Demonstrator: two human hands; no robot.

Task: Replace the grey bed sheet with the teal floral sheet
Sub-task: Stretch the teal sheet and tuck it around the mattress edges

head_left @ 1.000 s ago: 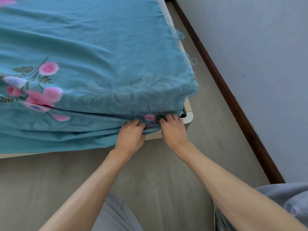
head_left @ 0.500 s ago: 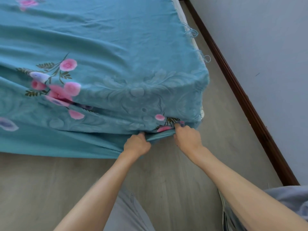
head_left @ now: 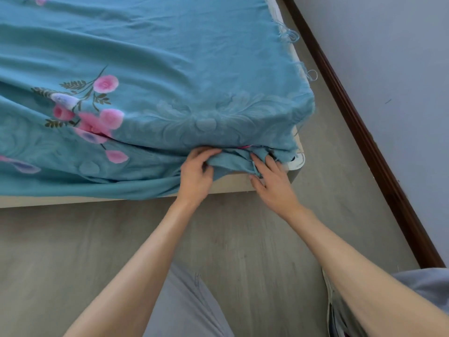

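Observation:
The teal floral sheet covers the mattress, with pink flowers at the left and a frayed edge along the right side. At the near right corner a loose fold of it hangs over the pale bed frame. My left hand grips that fold from the left, fingers curled round the cloth. My right hand presses into the same fold under the mattress corner, fingers pushed into the fabric. A grey cloth lies at the bottom right; whether it is the grey sheet I cannot tell.
A pale wooden floor runs in front of the bed. A dark brown skirting board and a grey-blue wall stand close along the bed's right side, leaving a narrow strip of floor. My grey trouser leg is below.
Both hands stayed at the corner. The hanging fold has been gathered up, and the left hand now wraps round it while the right pushes in under the mattress.

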